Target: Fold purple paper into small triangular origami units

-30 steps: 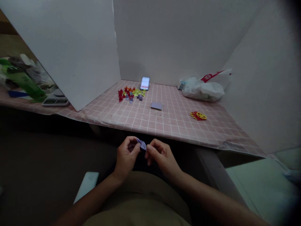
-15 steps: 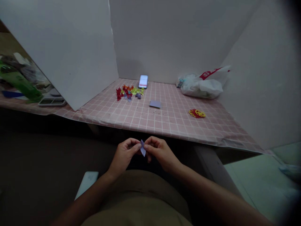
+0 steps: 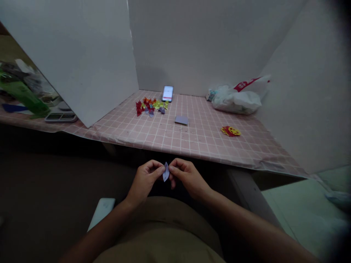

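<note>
A small folded piece of lilac paper [image 3: 166, 172] is pinched between my two hands, over my lap and in front of the table edge. My left hand [image 3: 148, 179] grips its left side between thumb and bent fingers. On the other side, the thumb and forefinger of my right hand [image 3: 188, 177] close on its right edge. The paper is narrow and pointed, with a crease down its middle. Its back is hidden. On the table beyond lies a stack of square lilac paper [image 3: 181, 120], and farther left a cluster of small folded paper figures [image 3: 149, 106] in red, orange, yellow and lilac.
A pink checked tablecloth [image 3: 153, 137] covers the table. A lit phone [image 3: 167, 93] leans at the back wall. Red and yellow cut-out pieces [image 3: 230, 131] and a white plastic bag [image 3: 236, 100] lie right. A white device [image 3: 101, 213] rests left of my lap; a green bottle [image 3: 24, 95] lies far left.
The lilac paper has turned slightly between my fingers, its lower tip swinging a little left. Both hands keep nearly the same place and grip.
</note>
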Demonstrator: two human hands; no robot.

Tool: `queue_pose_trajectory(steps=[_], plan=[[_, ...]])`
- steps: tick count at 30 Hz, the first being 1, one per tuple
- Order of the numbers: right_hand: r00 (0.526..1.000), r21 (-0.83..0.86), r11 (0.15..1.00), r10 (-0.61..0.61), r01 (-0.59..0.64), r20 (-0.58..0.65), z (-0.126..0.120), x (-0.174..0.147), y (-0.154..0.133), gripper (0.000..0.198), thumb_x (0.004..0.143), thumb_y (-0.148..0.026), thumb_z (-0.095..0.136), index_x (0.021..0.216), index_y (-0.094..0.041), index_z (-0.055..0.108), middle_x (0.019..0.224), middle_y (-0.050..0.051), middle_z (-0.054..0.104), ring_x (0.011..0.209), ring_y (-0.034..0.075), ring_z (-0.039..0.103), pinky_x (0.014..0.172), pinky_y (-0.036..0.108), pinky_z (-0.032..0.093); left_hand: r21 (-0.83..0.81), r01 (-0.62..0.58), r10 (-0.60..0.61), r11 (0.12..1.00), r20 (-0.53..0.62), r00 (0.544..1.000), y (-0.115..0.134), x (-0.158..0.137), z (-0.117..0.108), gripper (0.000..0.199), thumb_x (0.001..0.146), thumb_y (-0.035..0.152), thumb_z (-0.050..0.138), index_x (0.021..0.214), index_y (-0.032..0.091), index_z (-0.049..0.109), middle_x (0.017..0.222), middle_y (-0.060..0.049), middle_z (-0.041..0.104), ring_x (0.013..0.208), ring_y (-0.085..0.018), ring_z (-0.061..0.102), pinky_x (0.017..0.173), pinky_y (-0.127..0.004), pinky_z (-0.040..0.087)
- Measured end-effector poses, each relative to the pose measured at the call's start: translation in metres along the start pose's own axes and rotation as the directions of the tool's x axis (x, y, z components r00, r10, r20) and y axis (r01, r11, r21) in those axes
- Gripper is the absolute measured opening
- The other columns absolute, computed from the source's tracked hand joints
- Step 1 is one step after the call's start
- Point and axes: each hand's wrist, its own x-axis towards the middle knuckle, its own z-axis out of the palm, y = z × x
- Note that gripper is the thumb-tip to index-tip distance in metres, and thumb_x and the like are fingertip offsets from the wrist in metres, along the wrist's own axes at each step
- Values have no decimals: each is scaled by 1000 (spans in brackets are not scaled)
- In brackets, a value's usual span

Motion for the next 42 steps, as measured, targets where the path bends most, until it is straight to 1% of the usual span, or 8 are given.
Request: queue_pose_trajectory(steps=[6,14,22,28,35,38,40,42], plan=[[1000,-24,1000,10,-10,-7,0,0,-2,23,82,-36,68,74,-17,57,61,-4,61,45,8,56,46,20,43,-9,11,-11,1000,5,1000,-1,-1,1,19,74,34,74,74,17,67,66,2,62,61,-12,56,61,-25,46],[999,-159,986,-44,41,-20,1,-1,-4,19,83,-32,63,73,-17,56,62,-3,60,47,9,55,47,21,42,-30,4,-4,1000,11,1000,-5,0,1,18,74,33,74,74,16,67,68,2,63,62,-12,57,62,-25,46],[990,-325,942,-120,90,-74,5,-4,1,16,85,-27,59,71,-18,56,60,-3,55,49,10,51,46,22,39,54,-31,31,998,1,1000,-5,-1,4,19,78,34,70,74,16,66,65,2,62,60,-13,56,60,-25,45],[984,-406,906,-164,121,-72,4,-4,4,15,84,-25,57,71,-18,56,60,-3,54,52,11,50,49,22,38,127,-67,70,990,-24,997,-4,-1,6,19,79,33,68,73,16,64,64,2,60,58,-12,54,57,-23,43],[955,-560,800,-292,215,-50,3,-3,4,15,84,-21,55,70,-18,55,61,-2,54,57,11,48,54,23,36,111,-63,64,992,-2,998,-6,-2,5,18,80,34,67,77,15,65,64,2,62,57,-12,55,55,-23,44],[945,-591,768,-327,249,-27,3,-3,3,15,84,-19,55,69,-17,55,62,-2,54,58,11,48,56,24,36,133,-70,71,989,1,998,-8,-2,5,19,80,34,66,77,16,64,65,2,60,58,-11,54,56,-23,43],[947,-587,769,-322,255,-10,2,-4,2,14,84,-19,55,69,-17,55,63,-2,54,58,11,48,56,24,36,163,-76,77,984,2,997,-9,-1,5,19,81,34,65,77,16,63,64,3,59,57,-11,52,55,-23,42],[956,-554,796,-293,244,0,1,-3,1,15,85,-21,55,70,-18,55,63,-2,55,58,11,49,55,24,36,191,-82,82,978,13,997,-8,-1,5,18,80,33,64,76,15,63,64,3,58,57,-11,51,55,-23,40]])
